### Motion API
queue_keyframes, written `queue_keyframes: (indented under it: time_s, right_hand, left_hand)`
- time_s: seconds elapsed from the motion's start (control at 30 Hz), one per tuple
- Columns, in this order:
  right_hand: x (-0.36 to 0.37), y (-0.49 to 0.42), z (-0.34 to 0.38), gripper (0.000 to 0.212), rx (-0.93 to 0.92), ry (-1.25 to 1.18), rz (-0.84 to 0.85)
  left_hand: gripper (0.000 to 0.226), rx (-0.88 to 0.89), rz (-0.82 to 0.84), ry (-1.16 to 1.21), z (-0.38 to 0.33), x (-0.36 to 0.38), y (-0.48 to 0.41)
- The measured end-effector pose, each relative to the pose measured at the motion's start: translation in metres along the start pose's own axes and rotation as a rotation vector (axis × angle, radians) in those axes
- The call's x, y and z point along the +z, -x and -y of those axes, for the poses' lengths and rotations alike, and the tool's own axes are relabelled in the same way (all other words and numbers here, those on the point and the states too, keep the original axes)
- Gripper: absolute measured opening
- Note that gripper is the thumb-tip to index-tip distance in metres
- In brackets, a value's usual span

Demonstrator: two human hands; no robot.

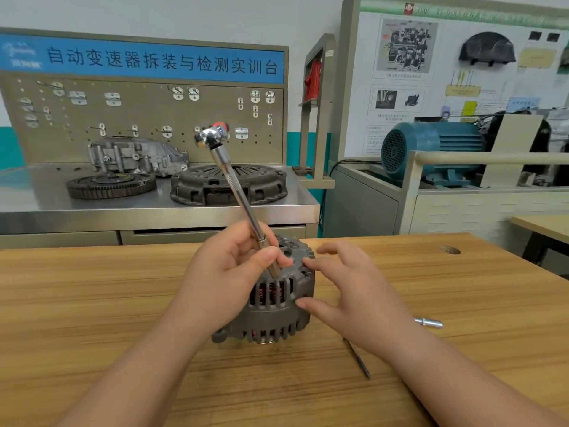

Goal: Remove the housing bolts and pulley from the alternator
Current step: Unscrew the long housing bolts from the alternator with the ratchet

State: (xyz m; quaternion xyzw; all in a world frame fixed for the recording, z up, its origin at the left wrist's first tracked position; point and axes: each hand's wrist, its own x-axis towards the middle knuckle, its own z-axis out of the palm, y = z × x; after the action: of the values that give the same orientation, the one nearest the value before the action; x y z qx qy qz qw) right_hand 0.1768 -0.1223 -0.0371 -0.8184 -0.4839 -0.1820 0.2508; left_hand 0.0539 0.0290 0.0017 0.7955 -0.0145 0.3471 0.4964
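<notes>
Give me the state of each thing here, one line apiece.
Left hand, grips the ratchet's shaft.
Right hand, open, fingertips at the alternator's side.
Ratchet, tilted, lower end on the alternator's top.
Alternator, standing on the table, housing closed.
Metal pin, loose on table.
Thin dark rod, loose on table.

Wooden table (92,303) — alternator (277,318), silver fitting (428,322), rod (357,359)
</notes>
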Motion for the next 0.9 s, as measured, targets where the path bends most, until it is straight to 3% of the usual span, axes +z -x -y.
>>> queue_keyframes:
  time_s: [0.17,0.5,0.9]
  right_hand:
    - [-0.004,0.001,0.002,0.058,-0.052,-0.087,0.058]
    - [-0.002,0.016,0.02,0.056,-0.192,-0.14,0.021]
    - [0.001,0.014,0.024,0.041,-0.137,-0.2,-0.027]
  left_hand:
    - [0.018,-0.033,0.03,0.025,0.008,-0.001,-0.002]
    - [0.025,-0.035,0.099,-0.05,0.017,0.0,-0.004]
    - [0.024,-0.044,0.185,-0.117,0.023,-0.015,-0.008]
